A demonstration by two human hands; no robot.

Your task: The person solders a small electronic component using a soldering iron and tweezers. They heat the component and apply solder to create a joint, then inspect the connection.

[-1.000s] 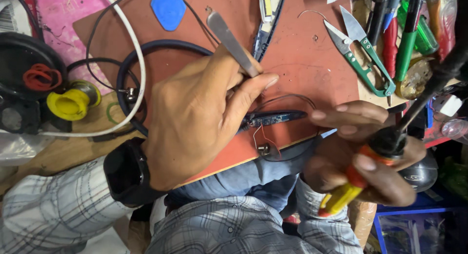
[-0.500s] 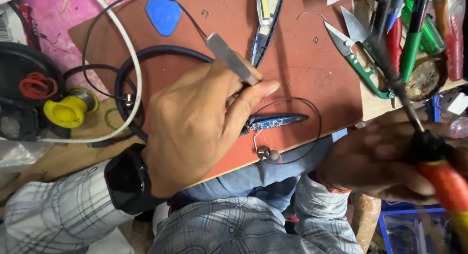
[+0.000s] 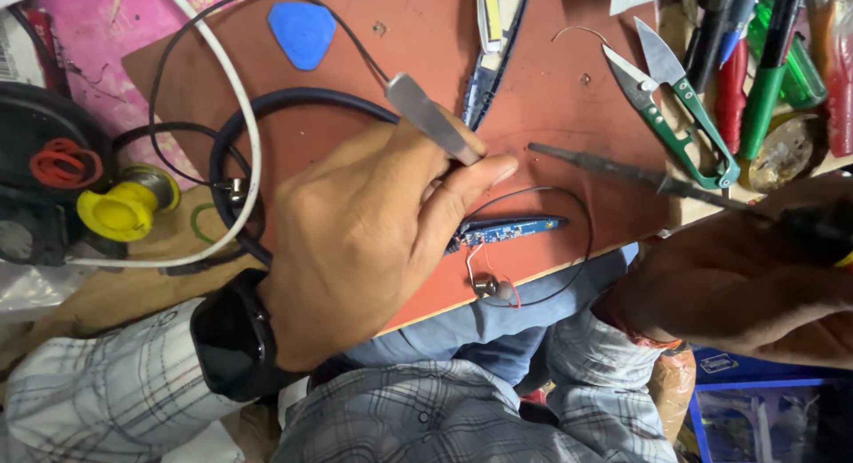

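Observation:
My left hand grips metal tweezers and rests on a reddish-brown work mat; its fingertips pin the near end of a narrow blue circuit board. Thin black and red wires run from the board to a small earbud. My right hand at the right edge holds a soldering iron, its dark tip lying over the mat just above and to the right of the board. A dark neckband cable curves out from under my left hand.
Green-handled thread snips lie at the back right beside several pens and tools. A blue pick sits on the mat's far side. A yellow solder spool and a white cable lie at the left.
My right hand has swung the soldering iron from the far right tool pile down towards the board, so its tip now lies over the mat. My left hand has stayed put.

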